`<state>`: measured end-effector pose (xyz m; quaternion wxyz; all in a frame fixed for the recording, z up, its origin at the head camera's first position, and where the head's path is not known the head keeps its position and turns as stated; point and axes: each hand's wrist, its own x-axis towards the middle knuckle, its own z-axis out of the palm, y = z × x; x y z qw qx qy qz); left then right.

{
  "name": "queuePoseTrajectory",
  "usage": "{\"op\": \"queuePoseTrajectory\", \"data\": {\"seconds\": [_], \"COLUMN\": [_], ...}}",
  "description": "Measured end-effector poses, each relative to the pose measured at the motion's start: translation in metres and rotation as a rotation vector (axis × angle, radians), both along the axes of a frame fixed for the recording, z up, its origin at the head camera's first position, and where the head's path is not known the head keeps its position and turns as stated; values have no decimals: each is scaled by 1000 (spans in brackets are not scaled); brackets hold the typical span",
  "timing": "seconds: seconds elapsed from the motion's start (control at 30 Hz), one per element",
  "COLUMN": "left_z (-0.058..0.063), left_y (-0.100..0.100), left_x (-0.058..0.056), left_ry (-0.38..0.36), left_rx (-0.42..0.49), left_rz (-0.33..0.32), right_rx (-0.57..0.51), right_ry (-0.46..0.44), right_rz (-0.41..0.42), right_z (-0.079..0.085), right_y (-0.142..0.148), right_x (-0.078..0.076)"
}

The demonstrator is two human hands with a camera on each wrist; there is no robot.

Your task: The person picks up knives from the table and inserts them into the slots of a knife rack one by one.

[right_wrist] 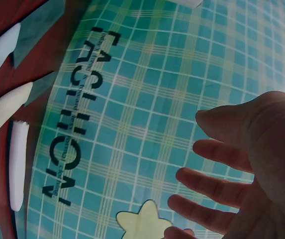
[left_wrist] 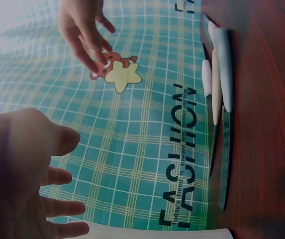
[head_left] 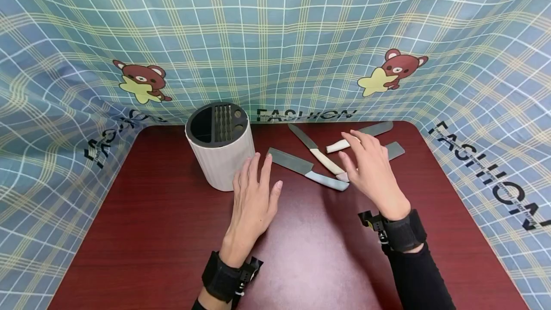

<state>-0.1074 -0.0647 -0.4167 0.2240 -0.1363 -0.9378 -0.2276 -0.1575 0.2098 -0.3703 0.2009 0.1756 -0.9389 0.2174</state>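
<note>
My left hand hovers in front of a white ribbed knife block with a black slotted top. Its fingers are extended and hold nothing. Over the knives at the right is my right hand, fingers spread and nothing in its grasp. Between the hands lies a cleaver with a light blue handle. A narrow knife with a cream handle lies behind that handle. Farther back is a round-tipped knife with a white handle. The right hand partly covers another, square-ended knife.
The dark red tabletop carries all of these. A blue checked cloth with bear prints and lettering encloses the back and both sides. The block stands at the back left, close to the cloth.
</note>
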Motion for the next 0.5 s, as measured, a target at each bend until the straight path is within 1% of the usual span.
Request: {"op": "queuePoseTrajectory", "data": {"seconds": [0.23,0.5], "left_z": [0,2], "left_y": [0,-4], "left_x": [3,1], "left_ry": [13,43], "left_rx": [5,0], "left_rz": [-5,12], "right_rx": [56,114], "right_ry": [-21,-43], "right_rz": [11,15], "right_z": [-7,-15], "right_y": [9,21], "right_x": [-14,-32]}}
